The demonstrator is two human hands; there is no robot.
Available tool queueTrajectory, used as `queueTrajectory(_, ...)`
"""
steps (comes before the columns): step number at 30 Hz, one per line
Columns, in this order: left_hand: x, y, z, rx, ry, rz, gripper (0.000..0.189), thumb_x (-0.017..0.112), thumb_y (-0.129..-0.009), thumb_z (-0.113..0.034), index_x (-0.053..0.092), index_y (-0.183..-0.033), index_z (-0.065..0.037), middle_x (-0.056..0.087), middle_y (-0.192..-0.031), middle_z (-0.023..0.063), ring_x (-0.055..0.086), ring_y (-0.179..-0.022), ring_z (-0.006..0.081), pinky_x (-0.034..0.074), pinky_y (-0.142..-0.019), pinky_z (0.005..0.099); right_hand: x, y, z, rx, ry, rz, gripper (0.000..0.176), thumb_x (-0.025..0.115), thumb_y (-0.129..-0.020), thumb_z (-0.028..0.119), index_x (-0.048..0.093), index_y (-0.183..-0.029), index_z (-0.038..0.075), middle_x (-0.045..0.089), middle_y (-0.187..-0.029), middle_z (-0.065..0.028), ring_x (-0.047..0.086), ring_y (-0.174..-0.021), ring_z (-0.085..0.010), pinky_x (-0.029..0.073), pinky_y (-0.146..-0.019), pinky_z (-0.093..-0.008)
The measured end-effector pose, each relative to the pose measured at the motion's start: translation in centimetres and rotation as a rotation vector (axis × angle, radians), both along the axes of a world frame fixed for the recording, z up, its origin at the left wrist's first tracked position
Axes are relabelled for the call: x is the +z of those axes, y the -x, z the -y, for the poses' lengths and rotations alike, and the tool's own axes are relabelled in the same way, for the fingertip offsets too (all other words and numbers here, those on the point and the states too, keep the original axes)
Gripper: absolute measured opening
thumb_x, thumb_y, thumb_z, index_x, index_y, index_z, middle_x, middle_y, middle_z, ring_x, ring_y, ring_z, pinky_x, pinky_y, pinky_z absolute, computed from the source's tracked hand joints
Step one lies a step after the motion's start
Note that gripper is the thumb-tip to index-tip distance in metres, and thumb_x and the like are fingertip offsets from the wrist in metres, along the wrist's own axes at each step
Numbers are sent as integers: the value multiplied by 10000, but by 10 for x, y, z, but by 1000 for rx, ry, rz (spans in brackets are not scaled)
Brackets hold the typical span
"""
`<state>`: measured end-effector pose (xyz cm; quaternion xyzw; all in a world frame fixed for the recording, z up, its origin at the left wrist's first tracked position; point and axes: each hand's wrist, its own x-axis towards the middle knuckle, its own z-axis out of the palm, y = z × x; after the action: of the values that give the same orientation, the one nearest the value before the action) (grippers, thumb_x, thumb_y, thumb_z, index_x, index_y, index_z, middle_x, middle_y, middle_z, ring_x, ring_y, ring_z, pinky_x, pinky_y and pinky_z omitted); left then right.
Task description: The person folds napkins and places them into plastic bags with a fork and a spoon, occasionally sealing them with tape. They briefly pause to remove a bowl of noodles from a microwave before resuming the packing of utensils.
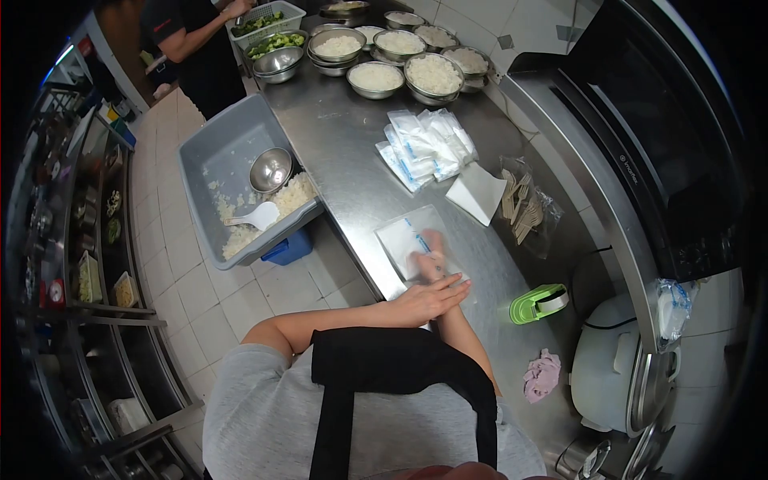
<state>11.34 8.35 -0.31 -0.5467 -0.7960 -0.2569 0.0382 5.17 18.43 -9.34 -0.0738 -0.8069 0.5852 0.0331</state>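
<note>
My left hand (432,302) lies across my right wrist, its fingers stretched out and holding nothing. Beyond it my right hand (430,258) is over a clear plastic packet (396,240) with white paper and blue print. That hand is smeared by motion, so its grip is unclear. The packet lies flat on the steel table (328,152). Farther back is a pile of similar packets (428,148), with a stack of white napkins (478,194) beside it. To the right, wooden forks (524,210) lie at a clear bag.
A green tape dispenser (538,304), a pink cloth (542,376) and a large cooker (612,368) stand at right. Bowls of rice (434,76) fill the back. A grey tub (232,144) holds rice, a bowl and a paddle. A person (196,56) stands back left.
</note>
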Motion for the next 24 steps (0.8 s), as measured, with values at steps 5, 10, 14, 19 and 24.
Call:
queueTrajectory(5,-4,1,-2,-116,-95,32,634,543,-663,43,400,-1277,-28,272,-1415,108,308,-1286,253,497,-807,276,25,-5,4,59,12,-69,625,625,-621,-5,382,-1193,66,498,-1000,-101,509,-870,-197,421,-792,-301)
queueTrajectory(10,-7,40,31,130,-598,421,426,454,-719,87,508,-1127,-25,475,-1205,160,473,-1119,297,433,-867,344,-8,6,-3,80,412,-9,631,671,-625,43,402,-1194,72,512,-1051,-131,514,-940,-230,425,-828,-333)
queueTrajectory(14,-65,102,57,552,-512,425,280,414,-763,102,548,-993,16,552,-1065,186,530,-1002,344,425,-863,366,26,10,8,48,-240,27,594,671,-636,77,419,-1172,44,535,-1037,-161,551,-874,-258,445,-789,-351)
queueTrajectory(19,-77,95,52,459,-191,186,441,461,-796,16,404,-1226,94,369,-1305,266,355,-1228,369,309,-1019,363,-9,-15,-14,2,-282,-113,594,667,-629,71,420,-1169,46,546,-975,-153,560,-771,-245,455,-726,-348)
queueTrajectory(24,-72,88,48,338,30,102,622,539,-827,-223,287,-1306,82,226,-1383,274,195,-1308,376,199,-1065,418,8,-103,-66,-122,-249,-77,130,598,-748,53,556,-863,7,556,-628,-40,537,-550,-113,437,-487,-249)
